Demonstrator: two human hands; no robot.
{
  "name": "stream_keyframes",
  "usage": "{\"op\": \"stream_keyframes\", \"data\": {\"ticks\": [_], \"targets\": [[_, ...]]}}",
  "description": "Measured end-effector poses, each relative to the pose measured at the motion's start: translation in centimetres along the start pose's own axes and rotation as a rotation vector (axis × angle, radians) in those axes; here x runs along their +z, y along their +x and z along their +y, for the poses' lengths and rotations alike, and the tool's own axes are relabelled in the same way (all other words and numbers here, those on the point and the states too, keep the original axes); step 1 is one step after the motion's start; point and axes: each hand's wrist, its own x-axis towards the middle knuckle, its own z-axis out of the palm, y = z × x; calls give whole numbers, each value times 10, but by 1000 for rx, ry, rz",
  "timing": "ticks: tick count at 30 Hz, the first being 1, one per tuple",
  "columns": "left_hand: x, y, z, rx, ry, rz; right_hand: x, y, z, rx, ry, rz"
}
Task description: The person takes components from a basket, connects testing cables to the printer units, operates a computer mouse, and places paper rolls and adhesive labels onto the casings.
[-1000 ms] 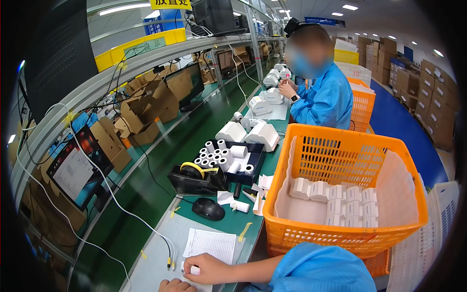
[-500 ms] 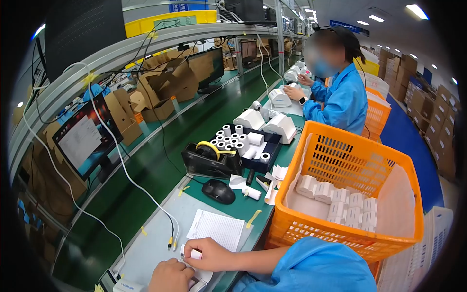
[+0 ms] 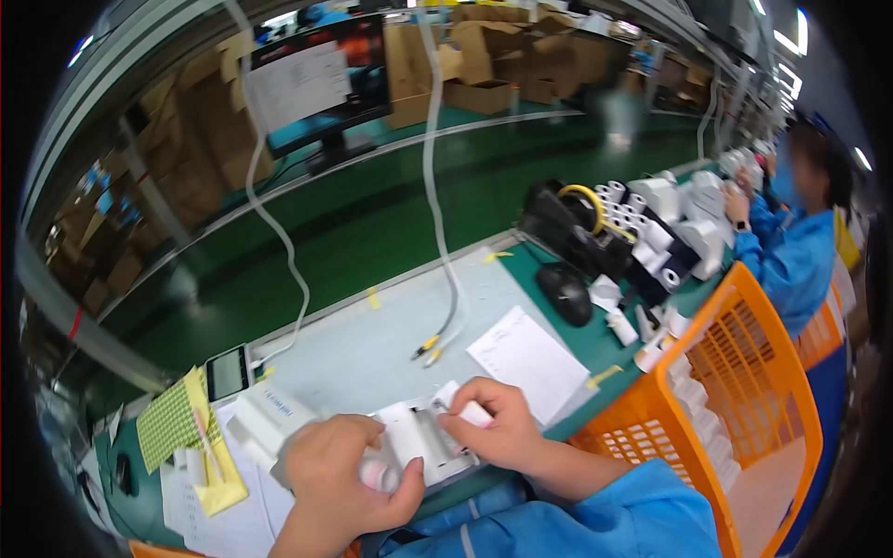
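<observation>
Low in the head view, a white label-printer-like device (image 3: 416, 445) lies with its hollow compartment facing up. My left hand (image 3: 330, 470) is at its left side, thumb and fingers curled around a small white roll (image 3: 379, 475) with a pinkish end. Over the device's right end, my right hand (image 3: 502, 423) pinches a small white paper roll (image 3: 476, 415); its fingertips partly hide it. Another white device with blue lettering (image 3: 272, 411) rests just beyond my left hand.
Cable ends (image 3: 428, 351) lie on the grey mat. A printed sheet (image 3: 530, 361), a mouse (image 3: 564, 293) and a tray of paper rolls (image 3: 665, 270) are to the right. An orange crate (image 3: 744, 325) stands beside the bench. A co-worker in blue (image 3: 800, 260) sits beyond.
The view has swung left and down, so the bench things appear farther right. My hands have moved apart, uncovering the device's compartment, and a small roll now shows in my left hand.
</observation>
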Motion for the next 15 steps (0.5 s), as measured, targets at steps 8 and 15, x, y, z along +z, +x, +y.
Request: {"op": "stream_keyframes", "data": {"ticks": [8, 15], "targets": [[3, 0, -15, -80, -77, -96, 16, -6, 7, -111, -59, 86], [-2, 4, -18, -111, -63, -202, 25, -16, 21, -403, -171, 231]]}}
